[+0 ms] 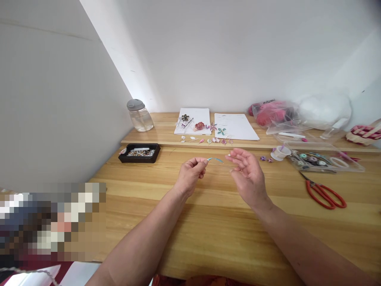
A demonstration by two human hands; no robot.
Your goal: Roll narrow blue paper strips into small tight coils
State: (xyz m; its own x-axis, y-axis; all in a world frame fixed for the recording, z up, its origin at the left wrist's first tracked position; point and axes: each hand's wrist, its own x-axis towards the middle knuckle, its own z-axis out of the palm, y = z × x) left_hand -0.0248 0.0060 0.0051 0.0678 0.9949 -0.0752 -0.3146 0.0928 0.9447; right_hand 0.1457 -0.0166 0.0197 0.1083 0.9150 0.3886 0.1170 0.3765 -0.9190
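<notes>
Above the middle of the table, my left hand (193,171) is closed in a pinch. Its thumb and forefinger hold one end of a thin, curved blue strip (216,159), which arcs to the right; what it is made of is too small to tell. My right hand (248,174) is just right of the strip's free end, apart from it. Its fingers are spread and slightly bent, with the thumb held away, and nothing shows clearly between them. Beyond the hands, small petal-shaped pieces (216,140) in pink, white and purple lie along the raised shelf's front edge.
Red-handled scissors (324,193) lie at the right, below a clear box (351,165) of spools and a white spool (280,153). A black bead tray (153,157) sits at the left. On the shelf are a water bottle (141,119), papers (238,129), wire flowers and bagged yarn (272,113).
</notes>
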